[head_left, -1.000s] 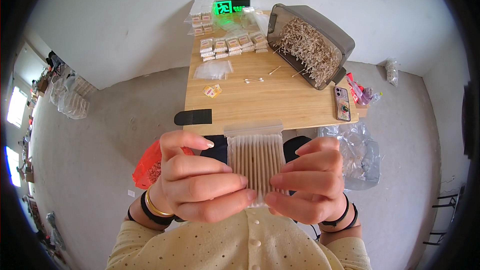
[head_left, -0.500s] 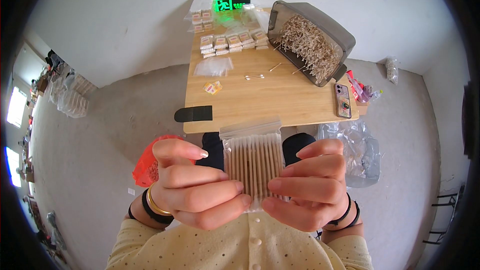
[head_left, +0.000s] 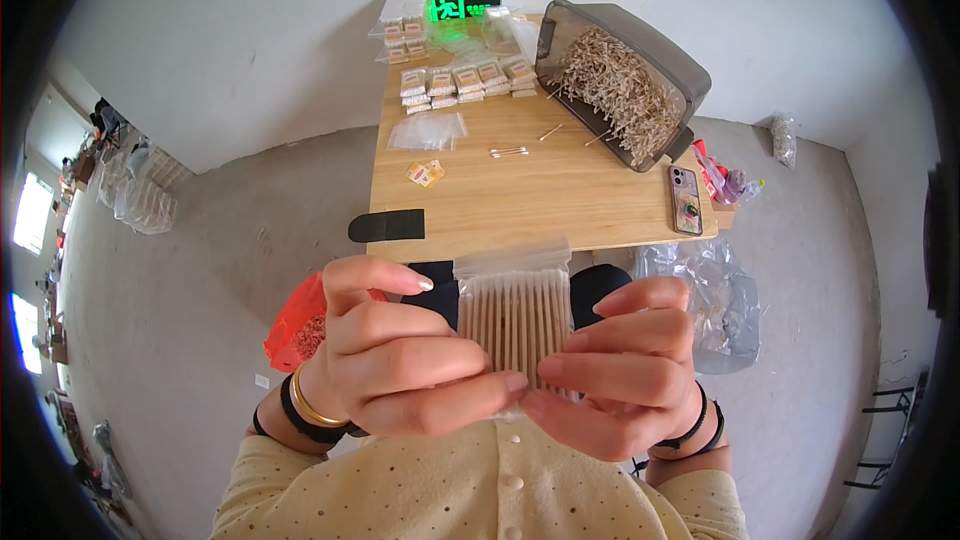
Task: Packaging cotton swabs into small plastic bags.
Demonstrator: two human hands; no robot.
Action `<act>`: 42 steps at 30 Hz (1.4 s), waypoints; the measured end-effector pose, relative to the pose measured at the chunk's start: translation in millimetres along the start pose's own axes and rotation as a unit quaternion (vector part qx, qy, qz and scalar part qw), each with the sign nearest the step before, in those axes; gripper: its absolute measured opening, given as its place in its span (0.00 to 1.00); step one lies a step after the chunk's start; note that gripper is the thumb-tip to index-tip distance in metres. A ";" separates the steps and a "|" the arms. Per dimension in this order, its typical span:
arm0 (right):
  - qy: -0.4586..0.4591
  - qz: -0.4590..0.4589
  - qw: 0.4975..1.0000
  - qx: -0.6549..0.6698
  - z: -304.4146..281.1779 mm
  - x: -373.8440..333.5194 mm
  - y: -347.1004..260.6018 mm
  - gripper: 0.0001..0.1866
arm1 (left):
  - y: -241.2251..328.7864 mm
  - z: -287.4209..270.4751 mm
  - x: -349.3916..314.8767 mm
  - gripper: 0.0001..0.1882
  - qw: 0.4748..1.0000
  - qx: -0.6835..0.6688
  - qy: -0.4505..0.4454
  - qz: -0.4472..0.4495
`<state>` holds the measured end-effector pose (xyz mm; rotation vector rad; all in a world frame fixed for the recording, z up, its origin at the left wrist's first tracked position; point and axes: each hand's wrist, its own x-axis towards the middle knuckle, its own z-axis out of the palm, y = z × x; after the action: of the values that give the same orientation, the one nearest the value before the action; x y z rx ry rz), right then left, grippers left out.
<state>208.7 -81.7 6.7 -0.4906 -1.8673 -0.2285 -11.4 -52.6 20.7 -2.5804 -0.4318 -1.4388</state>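
Observation:
Between my hands, in front of my chest, is a clear zip bag of cotton swabs [head_left: 515, 315], its zip edge pointing away from me. The swabs lie side by side with pale tips and tan sticks. My left hand [head_left: 400, 355] grips the bag's lower left, its index finger raised off the plastic. On the lower right side, my right hand [head_left: 630, 365] pinches the bag with curled fingers. Thumbs are mostly hidden. Beyond, on the wooden table [head_left: 520, 210], lie a few loose swabs [head_left: 508, 152], small yellow-and-white cards [head_left: 425, 173] and flat empty bags [head_left: 428, 130].
A tipped grey bin [head_left: 690, 70] full of swabs stands at the table's back right. Packed swab bags [head_left: 467, 82] sit in stacks at the back left. A phone [head_left: 685, 202] and black strap [head_left: 388, 227] lie near the edges. Red [head_left: 295, 325] and clear bags [head_left: 715, 310] flank my legs.
My left hand has shifted right across the lower part of the swab bag, its fingertips now close to my right hand's. The bag has moved slightly right.

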 end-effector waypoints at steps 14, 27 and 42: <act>-0.027 0.009 0.999 0.014 -5.5 -1.4 -1.6 0.13 | 2.5 -7.1 -1.0 0.12 0.999 0.036 -0.006 0.024; -0.047 0.129 0.988 0.075 -2.6 -4.0 7.6 0.15 | -14.1 10.2 -1.3 0.12 0.999 -0.007 -0.021 -0.045; -0.095 0.336 0.905 0.241 11.0 -17.1 24.4 0.14 | -14.9 27.6 -16.7 0.10 0.878 -0.337 -0.048 -0.337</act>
<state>214.8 -59.4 -15.1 -0.7885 -1.7410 0.7505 -2.2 -33.9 -8.1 -3.2430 -1.1079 -1.9514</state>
